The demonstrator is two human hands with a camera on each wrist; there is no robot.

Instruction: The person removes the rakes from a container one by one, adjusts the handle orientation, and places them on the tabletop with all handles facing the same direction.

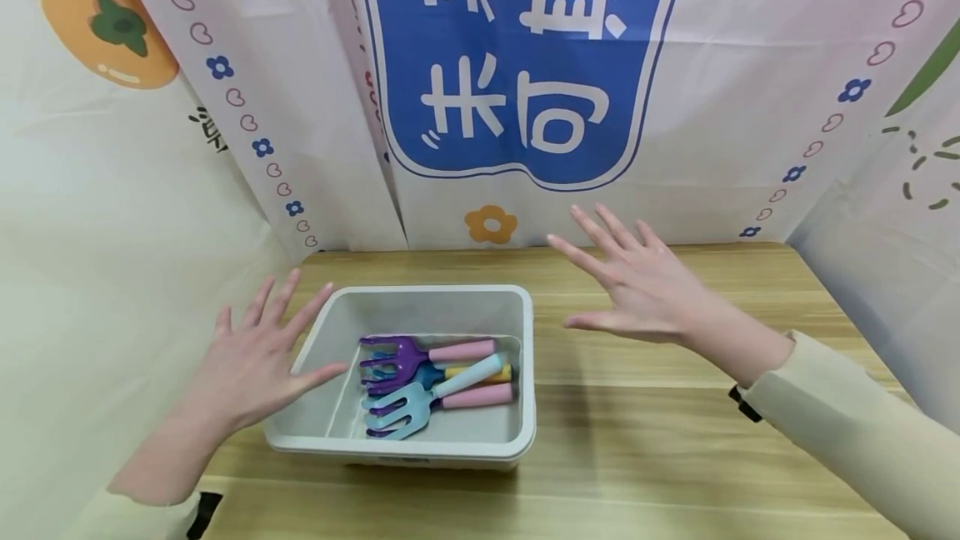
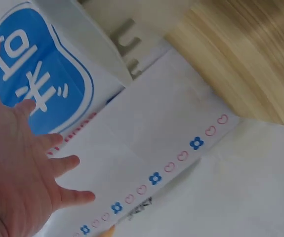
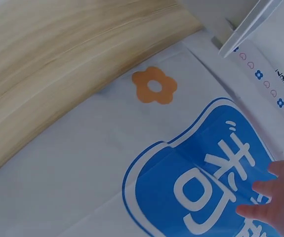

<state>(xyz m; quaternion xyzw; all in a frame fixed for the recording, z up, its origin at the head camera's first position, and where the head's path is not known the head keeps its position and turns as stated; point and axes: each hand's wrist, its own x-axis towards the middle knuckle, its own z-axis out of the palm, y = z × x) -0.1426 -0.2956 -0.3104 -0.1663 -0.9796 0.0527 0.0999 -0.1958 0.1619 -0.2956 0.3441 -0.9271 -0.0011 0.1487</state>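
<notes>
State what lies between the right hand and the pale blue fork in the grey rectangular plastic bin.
In the head view, the bin's right rim and bare brown wood-grain tabletop separate the right hand from the fork.

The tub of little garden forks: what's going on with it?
A person holds both hands spread open, gripping nothing. The left hand is by the left side of the pale plastic tub, and the right hand is over the wood-grain table to the tub's right. The garden forks lie piled inside, purple ones with pink handles among them, and a light-blue fork on top.
</notes>
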